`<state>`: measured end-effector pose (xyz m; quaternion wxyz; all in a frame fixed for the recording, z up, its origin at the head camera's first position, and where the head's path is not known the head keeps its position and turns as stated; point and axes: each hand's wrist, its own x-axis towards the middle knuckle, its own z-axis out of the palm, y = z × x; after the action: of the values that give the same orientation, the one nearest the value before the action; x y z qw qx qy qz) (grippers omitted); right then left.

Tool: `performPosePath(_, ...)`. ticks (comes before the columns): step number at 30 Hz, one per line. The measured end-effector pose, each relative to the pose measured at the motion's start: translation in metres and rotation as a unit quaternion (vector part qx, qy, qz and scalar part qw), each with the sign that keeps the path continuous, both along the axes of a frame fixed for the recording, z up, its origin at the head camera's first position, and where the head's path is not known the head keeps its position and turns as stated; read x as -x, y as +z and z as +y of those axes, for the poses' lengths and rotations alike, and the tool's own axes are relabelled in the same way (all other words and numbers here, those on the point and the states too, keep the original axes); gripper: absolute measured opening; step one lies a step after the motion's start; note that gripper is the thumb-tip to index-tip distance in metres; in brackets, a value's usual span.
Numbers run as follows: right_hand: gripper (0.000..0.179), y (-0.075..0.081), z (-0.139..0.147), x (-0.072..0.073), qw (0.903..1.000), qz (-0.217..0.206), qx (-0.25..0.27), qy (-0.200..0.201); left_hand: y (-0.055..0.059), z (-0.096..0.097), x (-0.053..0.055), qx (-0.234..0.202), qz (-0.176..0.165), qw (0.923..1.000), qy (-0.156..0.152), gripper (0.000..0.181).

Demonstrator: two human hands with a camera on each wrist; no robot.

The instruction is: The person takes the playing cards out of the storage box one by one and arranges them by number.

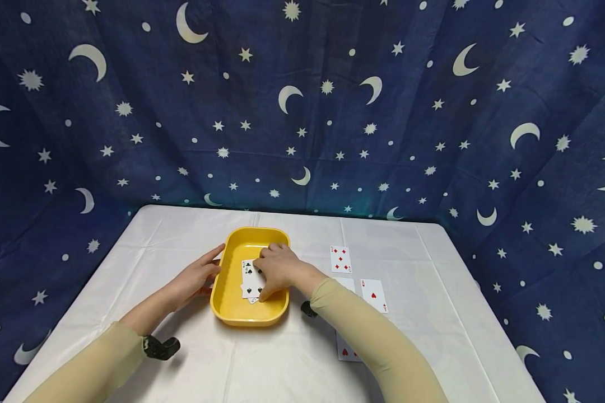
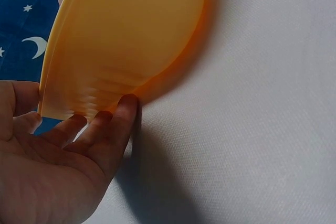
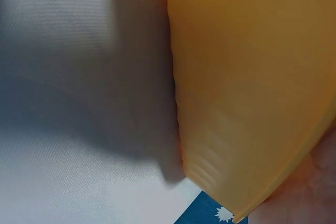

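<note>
A yellow tray (image 1: pixel 227 302) with rounded corners stands on the table, with playing cards in its middle. The top card (image 1: pixel 250 282) shows black spade pips, and edges of other cards peek out beneath it. My right hand (image 1: pixel 277 271) reaches over the tray's right rim and holds the top card, thumb near its lower edge and fingers near its upper edge. On the left side, my left hand (image 1: pixel 196 280) lies against the tray's outer wall. In the left wrist view its fingertips (image 2: pixel 126 106) touch that wall near the bottom, while one digit reaches the rim. The right wrist view shows mostly the tray's wall (image 3: pixel 252 87).
Right of the tray, a five of diamonds (image 1: pixel 340 259) and an ace of hearts (image 1: pixel 374 295) lie face up on the white tablecloth (image 1: pixel 433 336). A hearts card (image 1: pixel 347 351) and another card (image 1: pixel 346 282) are partly hidden by my right sleeve. A blue star-and-moon curtain surrounds the table.
</note>
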<state>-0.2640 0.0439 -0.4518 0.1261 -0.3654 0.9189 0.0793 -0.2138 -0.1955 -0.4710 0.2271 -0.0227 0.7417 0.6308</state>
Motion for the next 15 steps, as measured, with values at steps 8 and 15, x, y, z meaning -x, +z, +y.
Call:
performPosePath(8, 0.084, -0.0012, -0.001, 0.0, 1.0, -0.004, 0.0, -0.003, -0.0002, 0.0002, -0.001, 0.004, 0.001, 1.0, 0.002, 0.069)
performPosePath(15, 0.083, 0.0008, 0.0016, -0.0011, 0.9999, -0.003, 0.013, 0.005, 0.0008, 0.0008, -0.0019, 0.005, 0.0, 1.0, 0.0, 0.069)
